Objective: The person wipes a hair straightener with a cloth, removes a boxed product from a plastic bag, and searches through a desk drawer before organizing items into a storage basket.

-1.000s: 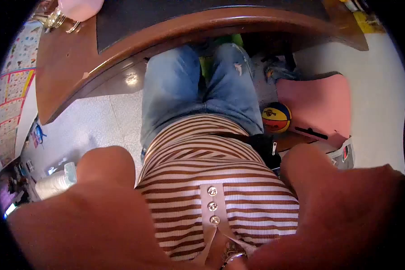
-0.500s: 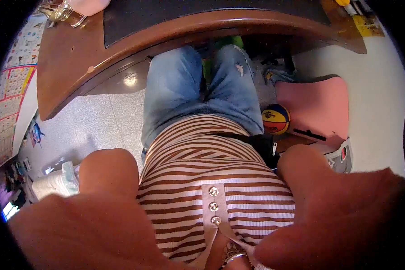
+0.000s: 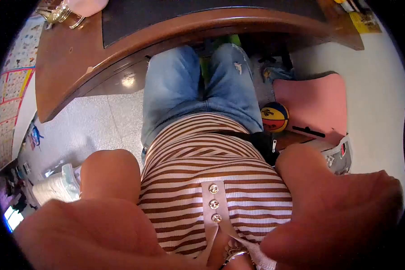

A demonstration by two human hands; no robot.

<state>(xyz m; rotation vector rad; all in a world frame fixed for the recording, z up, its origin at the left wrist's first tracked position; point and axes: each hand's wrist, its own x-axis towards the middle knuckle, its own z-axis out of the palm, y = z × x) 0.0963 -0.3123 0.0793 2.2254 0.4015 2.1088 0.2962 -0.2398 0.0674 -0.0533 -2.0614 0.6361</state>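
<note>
My left hand [image 3: 87, 234] is raised close to the camera at the lower left, palm side showing. On the lower right, my right hand [image 3: 337, 220] is held up in the same way. The fingers of both hands run out of view, so whether they hold or touch anything is hidden. Between the forearms lies my brown-and-white striped top [image 3: 175, 184] with three shiny buttons [image 3: 214, 204]. A bracelet or chain [image 3: 236, 255] shows near the neckline. Below it are my blue jeans [image 3: 171, 90], the knees under the desk.
A curved wooden desk [image 3: 72, 67] with a dark mat [image 3: 211, 8] stands ahead. Metal ware [image 3: 60, 13] sits at its left corner. To the right are a small basketball [image 3: 275, 117] and a pink panel [image 3: 312, 101]. A plastic-wrapped bundle [image 3: 56, 185] lies on the left.
My hands shift slightly near the camera, the left a little right and down. The view tilts a little; the desk and the floor items stay in place.
</note>
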